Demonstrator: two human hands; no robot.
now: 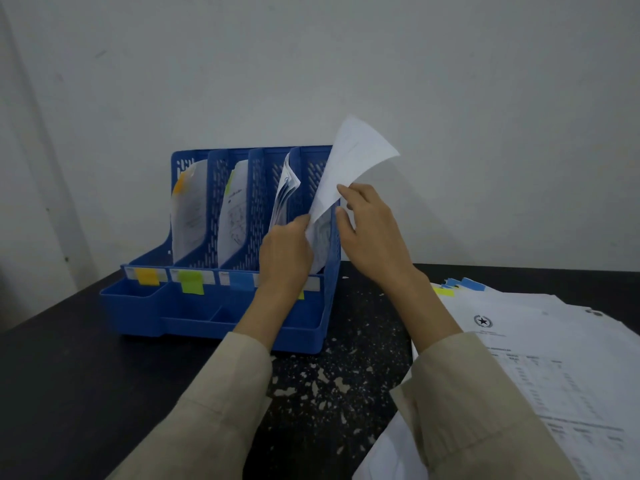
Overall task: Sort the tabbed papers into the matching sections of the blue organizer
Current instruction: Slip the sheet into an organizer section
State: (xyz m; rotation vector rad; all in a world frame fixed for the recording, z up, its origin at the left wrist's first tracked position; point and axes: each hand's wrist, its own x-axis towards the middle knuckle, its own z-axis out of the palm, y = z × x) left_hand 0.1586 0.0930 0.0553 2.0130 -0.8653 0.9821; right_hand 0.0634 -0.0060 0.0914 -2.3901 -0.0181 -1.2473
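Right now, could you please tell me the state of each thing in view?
Blue organizer: upright, papers in all four sections.
Sheet: curled, half inside the rightmost section.
Left hand: gripping the sheet.
Right hand: fingers straight against the sheet.
Paper stack: lying flat, unsorted.

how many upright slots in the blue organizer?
4, left to right: orange-tab slot, green-tab slot, blue-tab slot, rightmost slot, partly hidden by the held sheet.
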